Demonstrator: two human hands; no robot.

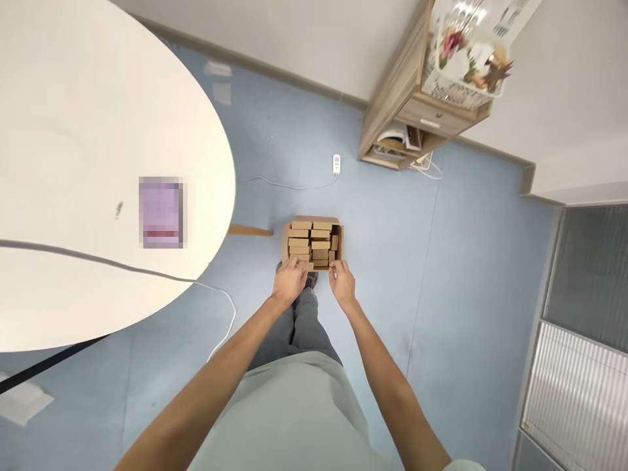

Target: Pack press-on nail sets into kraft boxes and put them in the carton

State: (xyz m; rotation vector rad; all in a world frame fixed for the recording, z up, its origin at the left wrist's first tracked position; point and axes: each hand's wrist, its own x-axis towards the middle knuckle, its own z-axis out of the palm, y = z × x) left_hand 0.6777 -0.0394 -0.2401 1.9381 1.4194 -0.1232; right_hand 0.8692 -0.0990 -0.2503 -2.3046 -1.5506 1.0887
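Observation:
An open cardboard box (341, 243) sits on the blue floor just in front of my feet. Packed inside it are several small flat cardboard boxes (320, 245), most of them in two stacks, with a few upright along the right side. My left hand (290, 279) is at the near left corner, its fingers closed on a small cardboard box (309, 266) by the near rim. At the near right corner, my right hand (343, 282) has thumb and fingers pinched on the open box's rim. The fingertips of both hands are partly hidden.
A round white table (98, 98) fills the left, with a blurred purple item (161, 212) and a cable (98, 260) on it. A table leg (250, 230) stands near the box. Beyond lie a white power strip (336, 164) and a wooden cabinet (441, 116) bearing a basket (456, 90).

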